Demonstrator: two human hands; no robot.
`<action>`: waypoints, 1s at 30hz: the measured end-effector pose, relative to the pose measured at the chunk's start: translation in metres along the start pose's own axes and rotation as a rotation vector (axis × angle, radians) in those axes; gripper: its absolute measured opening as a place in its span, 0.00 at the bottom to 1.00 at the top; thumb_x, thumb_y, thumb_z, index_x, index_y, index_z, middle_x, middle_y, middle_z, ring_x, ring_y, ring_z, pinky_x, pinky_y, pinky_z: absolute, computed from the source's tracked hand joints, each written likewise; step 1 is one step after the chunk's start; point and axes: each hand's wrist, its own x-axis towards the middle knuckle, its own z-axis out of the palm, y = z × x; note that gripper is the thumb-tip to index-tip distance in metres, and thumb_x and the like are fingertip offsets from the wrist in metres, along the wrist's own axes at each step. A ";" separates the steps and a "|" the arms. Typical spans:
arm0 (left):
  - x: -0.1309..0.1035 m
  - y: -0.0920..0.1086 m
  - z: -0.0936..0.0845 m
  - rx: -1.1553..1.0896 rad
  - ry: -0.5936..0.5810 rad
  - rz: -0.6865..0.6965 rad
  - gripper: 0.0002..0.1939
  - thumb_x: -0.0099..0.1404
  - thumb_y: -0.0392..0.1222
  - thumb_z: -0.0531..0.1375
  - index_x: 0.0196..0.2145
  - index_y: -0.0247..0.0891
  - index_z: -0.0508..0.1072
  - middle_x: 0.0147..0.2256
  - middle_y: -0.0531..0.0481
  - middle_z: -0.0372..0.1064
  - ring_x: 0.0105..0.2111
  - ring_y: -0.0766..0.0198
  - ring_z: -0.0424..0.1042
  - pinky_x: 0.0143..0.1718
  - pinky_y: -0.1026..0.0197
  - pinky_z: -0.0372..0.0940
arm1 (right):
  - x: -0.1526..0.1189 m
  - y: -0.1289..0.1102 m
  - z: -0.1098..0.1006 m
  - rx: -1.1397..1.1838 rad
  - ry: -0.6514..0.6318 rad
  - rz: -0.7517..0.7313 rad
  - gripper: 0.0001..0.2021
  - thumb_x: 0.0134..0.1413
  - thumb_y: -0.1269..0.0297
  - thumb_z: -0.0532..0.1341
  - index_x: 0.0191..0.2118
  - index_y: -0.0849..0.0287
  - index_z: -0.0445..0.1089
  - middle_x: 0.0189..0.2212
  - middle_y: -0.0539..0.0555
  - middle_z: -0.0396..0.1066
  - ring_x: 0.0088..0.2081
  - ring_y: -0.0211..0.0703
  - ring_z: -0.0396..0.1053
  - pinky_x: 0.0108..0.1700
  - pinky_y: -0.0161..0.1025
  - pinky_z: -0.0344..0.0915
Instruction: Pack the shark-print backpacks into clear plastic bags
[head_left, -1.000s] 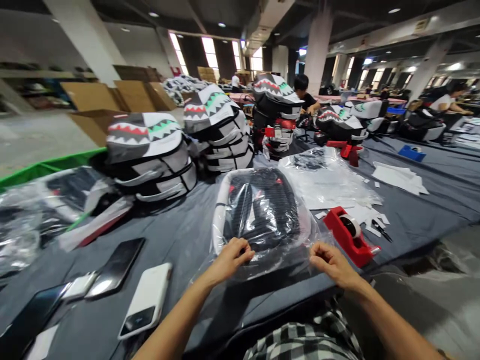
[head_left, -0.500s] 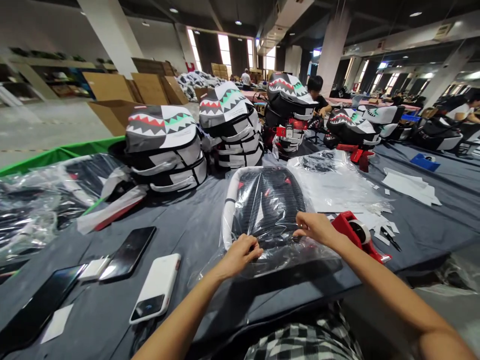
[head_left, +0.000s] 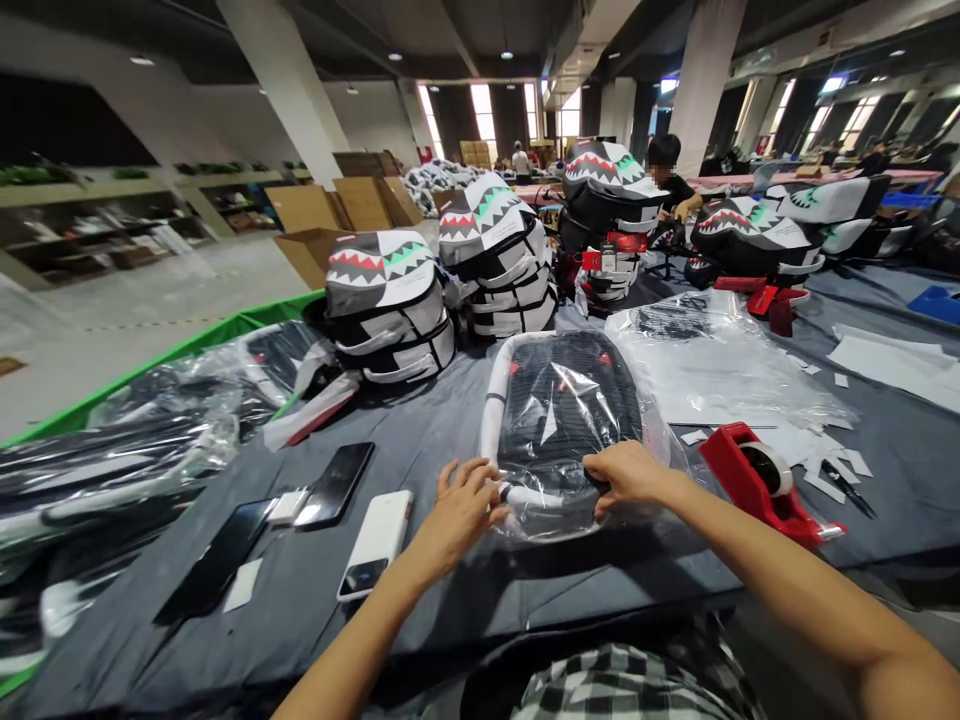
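A backpack (head_left: 570, 390) with a dark ribbed back panel and white edging lies flat on the table in front of me, inside a clear plastic bag (head_left: 660, 425). My left hand (head_left: 466, 503) rests at its lower left corner, fingers spread against the plastic. At the lower right, my right hand (head_left: 628, 476) is closed on the bag, with a small dark part showing by the thumb; the curled fingers hide the rest of the grip. Right of that hand stands a red tape dispenser (head_left: 750, 480) with a roll of tape.
Stacked shark-mouth backpacks (head_left: 386, 310) line the table's far side. Flat plastic bags (head_left: 720, 370), paper scraps and black snips (head_left: 847, 485) lie to the right. Phones (head_left: 337, 485) and a white power bank (head_left: 376, 545) lie left, beside a green-edged bin (head_left: 247, 320) of bagged backpacks. Across the table sits a person (head_left: 671, 195).
My view has swung left. My left hand has opened from a pinch and spread at the corner. My right hand has closed lower on the bag, whose near end now lies closer around the backpack.
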 end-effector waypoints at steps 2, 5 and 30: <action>-0.001 -0.009 -0.001 -0.069 -0.050 -0.067 0.04 0.68 0.40 0.62 0.34 0.41 0.73 0.51 0.48 0.73 0.60 0.50 0.62 0.62 0.38 0.49 | -0.004 -0.001 0.001 0.031 0.038 -0.011 0.18 0.42 0.53 0.77 0.32 0.54 0.70 0.26 0.48 0.73 0.31 0.43 0.70 0.29 0.37 0.44; 0.006 -0.014 0.002 -0.179 -0.103 -0.142 0.05 0.69 0.41 0.61 0.34 0.41 0.73 0.51 0.48 0.72 0.58 0.52 0.64 0.60 0.43 0.52 | -0.036 0.000 0.009 0.182 0.271 -0.090 0.15 0.49 0.53 0.73 0.34 0.55 0.69 0.29 0.49 0.73 0.31 0.42 0.69 0.30 0.35 0.53; 0.025 -0.057 0.020 -0.142 -0.092 -0.059 0.41 0.53 0.84 0.47 0.33 0.49 0.82 0.43 0.45 0.81 0.49 0.42 0.77 0.50 0.43 0.70 | -0.254 0.114 0.100 0.728 1.019 0.946 0.23 0.44 0.37 0.61 0.25 0.56 0.69 0.24 0.53 0.72 0.29 0.45 0.68 0.33 0.40 0.66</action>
